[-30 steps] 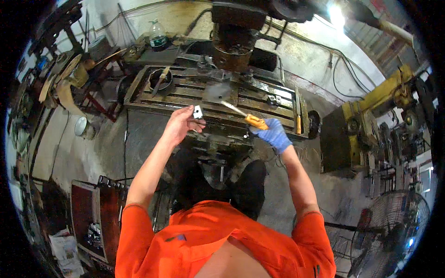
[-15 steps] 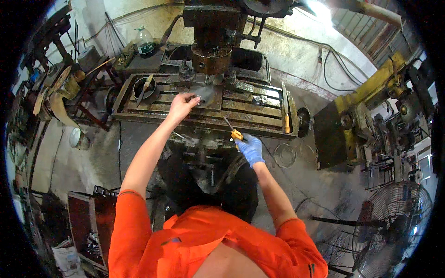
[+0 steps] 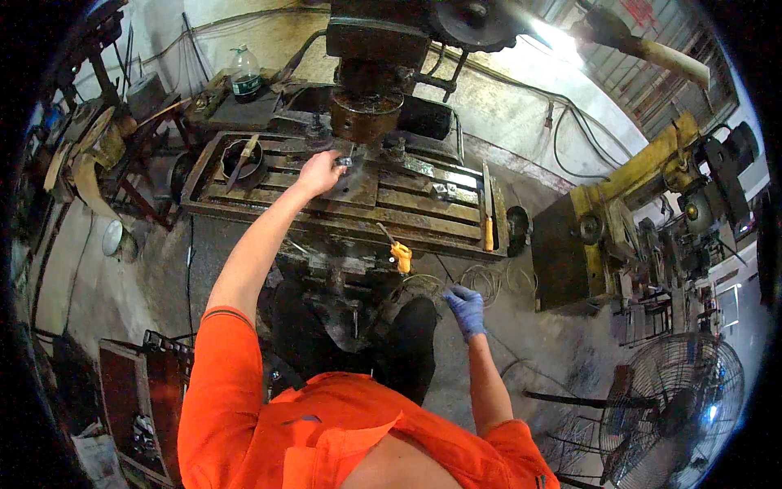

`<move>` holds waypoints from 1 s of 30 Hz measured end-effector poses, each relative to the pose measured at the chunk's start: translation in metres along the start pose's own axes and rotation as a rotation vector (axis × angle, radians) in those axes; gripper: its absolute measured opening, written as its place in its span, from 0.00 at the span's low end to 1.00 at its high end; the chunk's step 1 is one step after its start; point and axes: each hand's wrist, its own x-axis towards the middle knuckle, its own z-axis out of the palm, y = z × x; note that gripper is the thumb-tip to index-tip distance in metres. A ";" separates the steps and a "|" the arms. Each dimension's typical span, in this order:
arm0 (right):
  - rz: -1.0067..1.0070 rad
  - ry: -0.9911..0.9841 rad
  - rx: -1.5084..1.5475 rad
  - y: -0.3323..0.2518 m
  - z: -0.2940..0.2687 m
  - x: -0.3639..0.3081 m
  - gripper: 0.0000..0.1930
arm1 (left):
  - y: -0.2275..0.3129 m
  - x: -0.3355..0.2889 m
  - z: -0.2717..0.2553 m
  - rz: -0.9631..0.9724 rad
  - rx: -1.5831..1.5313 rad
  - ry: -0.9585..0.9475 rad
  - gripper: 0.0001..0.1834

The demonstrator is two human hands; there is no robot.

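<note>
My bare left hand [image 3: 319,174] is closed on a small metal part [image 3: 344,161], just below the spindle head [image 3: 366,114] of a milling machine. Fingers cover much of that part. Under it lies the slotted machine table [image 3: 326,196]. A yellow air blow gun [image 3: 400,256] is at the table's front edge, its thin nozzle pointing up and left. Apart from the gun, down and to its right, is my right hand [image 3: 466,311] in a blue glove. Its fingers are loosely apart, with nothing visible in them.
On the table sit a black bowl with a brush [image 3: 244,163] at the left, a metal block [image 3: 442,191] and a yellow-handled file [image 3: 489,220] at the right. A large fan [image 3: 680,399] stands at lower right. A coiled hose [image 3: 481,284] lies on the floor.
My right hand has let go of the yellow blow gun and moved down and right. The left hand keeps the metal part near the spindle. The whole view has shifted slightly.
</note>
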 end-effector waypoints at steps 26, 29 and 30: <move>-0.999 0.626 -0.530 -0.277 -0.119 -0.008 0.14 | 0.015 0.024 0.014 -0.151 0.191 0.135 0.22; -1.456 0.128 0.238 -0.398 -0.120 -0.003 0.23 | -0.008 0.028 0.010 -0.192 0.176 0.083 0.18; -1.479 -0.067 0.320 -0.432 -0.129 -0.028 0.23 | 0.005 0.035 0.020 -0.138 0.123 0.086 0.18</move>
